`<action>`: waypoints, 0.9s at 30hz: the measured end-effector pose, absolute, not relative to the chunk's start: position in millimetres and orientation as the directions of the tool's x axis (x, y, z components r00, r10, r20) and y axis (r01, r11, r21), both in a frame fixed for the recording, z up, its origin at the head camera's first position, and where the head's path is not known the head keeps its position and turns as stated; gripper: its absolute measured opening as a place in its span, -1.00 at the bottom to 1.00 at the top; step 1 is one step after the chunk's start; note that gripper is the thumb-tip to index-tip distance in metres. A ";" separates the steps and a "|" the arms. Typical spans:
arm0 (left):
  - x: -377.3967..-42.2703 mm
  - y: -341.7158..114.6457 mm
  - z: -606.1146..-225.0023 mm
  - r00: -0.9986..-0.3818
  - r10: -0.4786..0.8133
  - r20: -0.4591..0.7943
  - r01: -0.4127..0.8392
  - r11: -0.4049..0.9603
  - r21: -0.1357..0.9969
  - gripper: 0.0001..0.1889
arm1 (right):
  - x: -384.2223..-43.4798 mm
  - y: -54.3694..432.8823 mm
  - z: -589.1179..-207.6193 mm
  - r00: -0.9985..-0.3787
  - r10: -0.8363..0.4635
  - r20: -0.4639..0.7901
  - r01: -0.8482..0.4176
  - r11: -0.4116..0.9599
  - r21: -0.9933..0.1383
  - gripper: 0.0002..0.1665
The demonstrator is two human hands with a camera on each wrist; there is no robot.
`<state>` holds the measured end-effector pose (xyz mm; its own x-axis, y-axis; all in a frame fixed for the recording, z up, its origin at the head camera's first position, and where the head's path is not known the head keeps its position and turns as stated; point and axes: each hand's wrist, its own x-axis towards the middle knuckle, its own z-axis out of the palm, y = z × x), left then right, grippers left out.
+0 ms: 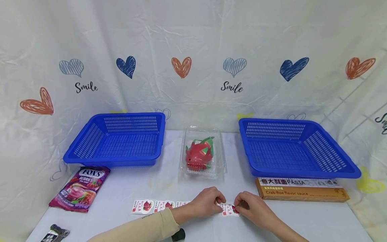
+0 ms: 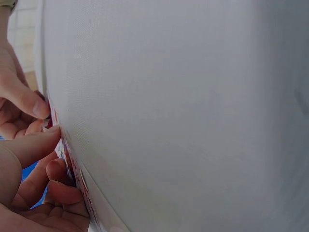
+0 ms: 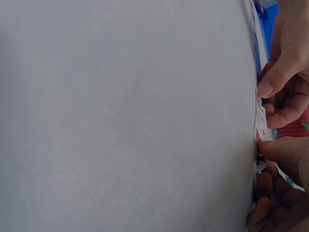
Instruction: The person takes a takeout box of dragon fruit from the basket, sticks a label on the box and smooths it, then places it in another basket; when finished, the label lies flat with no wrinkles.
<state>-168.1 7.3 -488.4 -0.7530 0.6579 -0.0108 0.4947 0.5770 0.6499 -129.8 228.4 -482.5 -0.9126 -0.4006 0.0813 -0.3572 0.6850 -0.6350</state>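
A strip of white stickers (image 1: 143, 206) printed with red dragon fruit and red lettering runs along the near part of the table. My left hand (image 1: 207, 202) lies over its middle and pinches it between thumb and fingers. On the right, my right hand (image 1: 255, 209) pinches the end sticker by its right edge. Between the two hands the printed face of that end sticker (image 1: 228, 210) shows. In the right wrist view, both thumbs press on the strip from the near side. Behind the hands, a red toy-like dragon fruit (image 1: 199, 153) with green tips sits in a clear plastic box (image 1: 220, 164).
Blue baskets stand at back left (image 1: 112, 162) and back right (image 1: 302, 174). A purple candy bag (image 1: 80, 190) lies in front of the left basket, a pasta box (image 1: 303, 193) in front of the right one. A black packet (image 1: 55, 233) and a black-ended object (image 1: 178, 234) lie near the front.
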 end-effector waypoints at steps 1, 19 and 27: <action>-168.1 7.2 -488.2 -0.752 0.659 -0.013 0.494 0.577 0.651 -0.80 | -129.7 228.1 -482.9 -0.912 -0.400 0.090 -0.362 0.683 -0.634 -0.80; -166.8 7.0 -488.0 -0.758 0.651 -0.050 0.448 0.574 0.686 -0.80 | -131.6 230.8 -482.6 -0.911 -0.406 0.075 -0.355 0.676 -0.646 -0.83; -168.2 6.6 -489.0 -0.743 0.668 -0.042 0.473 0.569 0.673 -0.79 | -133.8 233.1 -477.9 -0.908 -0.419 0.010 -0.306 0.645 -0.700 -0.91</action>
<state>-168.2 6.6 -489.0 -0.7433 0.6676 -0.0425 0.4729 0.5693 0.6725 -133.8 233.1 -477.9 -0.9078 -0.4193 0.0103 -0.3060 0.6451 -0.7001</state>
